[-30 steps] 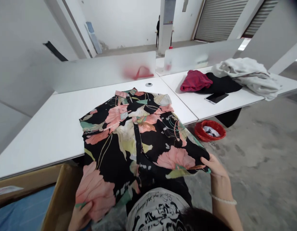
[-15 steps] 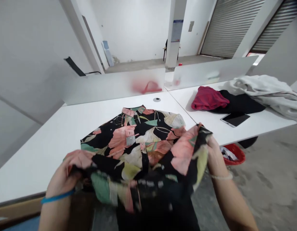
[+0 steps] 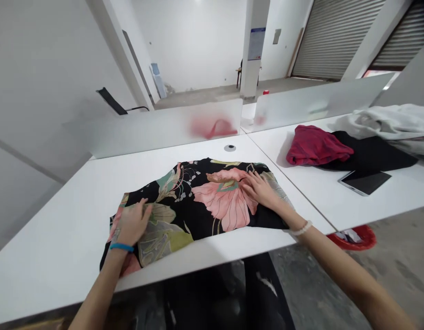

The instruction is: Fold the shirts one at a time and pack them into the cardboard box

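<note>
The black floral-print shirt (image 3: 189,213) is lying across the white surface (image 3: 60,256) directly beneath both hands, apparently doubled over into a wide, low shape with no collar showing. Its long axis is running from side to side at a slant, the left end sitting closer to the person and the right end reaching farther away. The left hand (image 3: 132,223) is resting palm down on that nearer left end, its fingers loosely spread and slightly bent; whether the fingertips are pinching any cloth, I cannot tell. The right hand (image 3: 261,190) is lying flatter, fingers extended and parted, touching the fabric beside the large pink flower (image 3: 227,201) and gripping nothing visible. So the left hand is standing nearer the surface's front edge, while the right is reaching toward the shirt's far side. Well to the right, a smartphone (image 3: 365,182) is lying beside a black cloth (image 3: 377,149).
</note>
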Demonstrator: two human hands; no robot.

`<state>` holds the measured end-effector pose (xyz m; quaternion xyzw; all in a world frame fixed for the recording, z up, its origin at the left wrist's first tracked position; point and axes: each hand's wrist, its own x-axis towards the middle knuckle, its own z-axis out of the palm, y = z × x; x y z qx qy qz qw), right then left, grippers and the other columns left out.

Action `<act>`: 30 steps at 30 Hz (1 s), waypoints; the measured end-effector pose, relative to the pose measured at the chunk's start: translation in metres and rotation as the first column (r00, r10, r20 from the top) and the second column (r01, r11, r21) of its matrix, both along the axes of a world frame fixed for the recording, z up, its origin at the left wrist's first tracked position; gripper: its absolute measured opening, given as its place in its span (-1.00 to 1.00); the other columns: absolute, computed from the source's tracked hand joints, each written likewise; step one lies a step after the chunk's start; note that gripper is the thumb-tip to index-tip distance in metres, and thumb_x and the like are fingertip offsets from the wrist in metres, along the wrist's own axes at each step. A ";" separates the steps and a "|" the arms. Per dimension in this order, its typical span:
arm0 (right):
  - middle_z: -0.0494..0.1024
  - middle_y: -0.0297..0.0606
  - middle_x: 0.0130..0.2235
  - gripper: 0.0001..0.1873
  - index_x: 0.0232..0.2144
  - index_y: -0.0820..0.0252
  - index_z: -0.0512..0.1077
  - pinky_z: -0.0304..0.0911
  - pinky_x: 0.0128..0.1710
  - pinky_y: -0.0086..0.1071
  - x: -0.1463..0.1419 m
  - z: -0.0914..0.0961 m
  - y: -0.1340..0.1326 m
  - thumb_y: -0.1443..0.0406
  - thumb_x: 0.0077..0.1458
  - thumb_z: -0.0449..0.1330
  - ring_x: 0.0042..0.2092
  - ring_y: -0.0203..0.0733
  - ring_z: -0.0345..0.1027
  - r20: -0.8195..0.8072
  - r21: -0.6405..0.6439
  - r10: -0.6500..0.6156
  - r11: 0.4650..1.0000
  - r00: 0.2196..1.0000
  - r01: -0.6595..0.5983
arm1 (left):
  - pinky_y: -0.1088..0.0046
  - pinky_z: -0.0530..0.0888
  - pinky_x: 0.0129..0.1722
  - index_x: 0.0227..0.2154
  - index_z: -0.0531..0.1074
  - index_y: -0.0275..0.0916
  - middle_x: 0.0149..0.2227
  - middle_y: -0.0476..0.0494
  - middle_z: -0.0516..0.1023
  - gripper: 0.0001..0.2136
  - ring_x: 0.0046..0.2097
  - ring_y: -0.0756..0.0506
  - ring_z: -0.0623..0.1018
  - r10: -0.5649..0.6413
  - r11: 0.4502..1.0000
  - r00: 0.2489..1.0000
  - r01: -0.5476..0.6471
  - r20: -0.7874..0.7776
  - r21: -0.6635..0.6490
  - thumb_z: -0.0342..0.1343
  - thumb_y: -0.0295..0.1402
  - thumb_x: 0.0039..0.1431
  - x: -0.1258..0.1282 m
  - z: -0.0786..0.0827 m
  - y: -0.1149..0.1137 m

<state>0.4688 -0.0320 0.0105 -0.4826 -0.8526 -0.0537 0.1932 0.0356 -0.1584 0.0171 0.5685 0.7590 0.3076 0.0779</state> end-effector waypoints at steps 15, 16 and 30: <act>0.04 -0.09 0.30 -0.37 0.28 0.14 0.01 -0.11 0.19 0.14 0.068 -0.023 -0.054 0.02 0.26 -0.19 0.31 0.14 -0.18 0.192 -0.149 -0.033 0.987 0.981 0.062 | -0.17 0.04 0.17 -0.02 0.45 -0.22 0.21 -0.28 0.27 -0.56 0.31 -0.36 0.03 -0.347 0.925 0.604 0.346 -0.717 -0.157 -0.26 -0.25 0.24 -0.032 -0.035 -0.115; 0.04 -0.12 0.30 -0.39 0.29 0.11 -0.01 -0.13 0.19 0.16 0.060 -0.019 -0.059 0.03 0.27 -0.19 0.31 0.15 -0.19 0.192 -0.130 -0.016 0.991 0.981 0.042 | -0.14 0.04 0.18 0.06 0.38 -0.26 0.22 -0.29 0.24 -0.53 0.31 -0.35 0.03 -0.342 0.929 0.615 0.338 -0.710 -0.154 -0.25 -0.18 0.25 -0.027 -0.033 -0.116; 0.11 -0.14 0.28 -0.48 0.24 0.11 0.12 -0.16 0.22 0.12 0.064 -0.033 -0.091 0.15 0.28 -0.17 0.31 0.07 -0.15 0.115 -0.040 0.067 0.997 0.991 -0.063 | 0.00 0.11 0.19 0.30 -0.10 -0.22 0.28 -0.24 0.13 -0.39 0.30 -0.27 0.09 -0.300 0.951 0.669 0.265 -0.680 -0.159 -0.24 -0.05 0.26 -0.025 -0.033 -0.149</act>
